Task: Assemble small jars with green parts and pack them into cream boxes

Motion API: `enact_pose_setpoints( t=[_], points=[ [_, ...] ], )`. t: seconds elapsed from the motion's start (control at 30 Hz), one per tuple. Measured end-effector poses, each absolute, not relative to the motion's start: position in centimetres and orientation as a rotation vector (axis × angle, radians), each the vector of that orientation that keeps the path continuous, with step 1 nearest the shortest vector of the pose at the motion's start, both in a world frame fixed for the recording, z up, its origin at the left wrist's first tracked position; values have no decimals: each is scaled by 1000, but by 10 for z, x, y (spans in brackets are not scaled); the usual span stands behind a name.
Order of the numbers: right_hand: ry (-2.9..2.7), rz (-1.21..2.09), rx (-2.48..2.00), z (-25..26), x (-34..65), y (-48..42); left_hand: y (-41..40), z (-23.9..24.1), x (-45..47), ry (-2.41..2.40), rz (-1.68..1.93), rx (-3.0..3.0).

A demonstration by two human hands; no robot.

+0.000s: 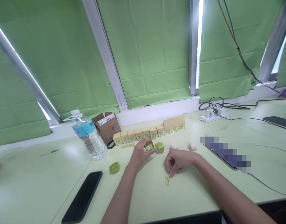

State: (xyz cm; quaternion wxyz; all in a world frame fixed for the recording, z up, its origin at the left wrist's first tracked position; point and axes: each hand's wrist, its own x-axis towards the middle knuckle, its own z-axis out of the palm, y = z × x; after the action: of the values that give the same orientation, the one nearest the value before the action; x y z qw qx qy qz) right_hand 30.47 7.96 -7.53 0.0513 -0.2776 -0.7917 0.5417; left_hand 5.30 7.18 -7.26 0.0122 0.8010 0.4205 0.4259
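Note:
My left hand (142, 153) pinches a small green plastic lid (149, 146) between thumb and fingers, its hollow side facing me. Just right of it stands a small clear box with a matching green top (160, 146). Lower down, my right hand (176, 162) is closed, thumb and fingertip together over a small yellow strap loop (167, 181) close to the tabletop. Part of the strap is hidden by the fingertips. Another green lid (114, 168) lies left of my left forearm. Two small whitish lumps, one of them (192, 146) fully visible, lie beyond my right hand.
A row of small tan boxes (146, 133) lines the back. Small clear pieces (128, 145) lie before it. At left are a water bottle (90, 137), a cardboard box (107, 127) and a black phone (83, 197). A power strip (214, 115) with cables sits at back right.

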Motion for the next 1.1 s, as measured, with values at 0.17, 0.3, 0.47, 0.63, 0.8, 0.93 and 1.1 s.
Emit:
enact_pose_setpoints(
  t=[0.17, 0.3, 0.47, 0.63, 0.8, 0.93, 1.1],
  points=[
    [-2462, 1585, -772, -77, 304, 80, 72, -74, 52, 1335, 1288, 2465],
    [-2377, 1455, -740, -74, 304, 82, 74, -76, 50, 1318, 1286, 2473],
    [-1889, 1254, -701, -67, 295, 83, 75, -76, 54, 1274, 1285, 2497],
    [-1813, 1054, -729, -69, 284, 82, 71, -73, 65, 1245, 1268, 2467],
    [-1804, 1017, -729, -74, 278, 83, 69, -71, 73, 1174, 1298, 2480],
    [-1851, 905, -710, -76, 277, 83, 70, -73, 75, 1119, 1312, 2499],
    [-1920, 710, -766, -78, 278, 83, 68, -76, 78, 1126, 1253, 2483]
  ],
)
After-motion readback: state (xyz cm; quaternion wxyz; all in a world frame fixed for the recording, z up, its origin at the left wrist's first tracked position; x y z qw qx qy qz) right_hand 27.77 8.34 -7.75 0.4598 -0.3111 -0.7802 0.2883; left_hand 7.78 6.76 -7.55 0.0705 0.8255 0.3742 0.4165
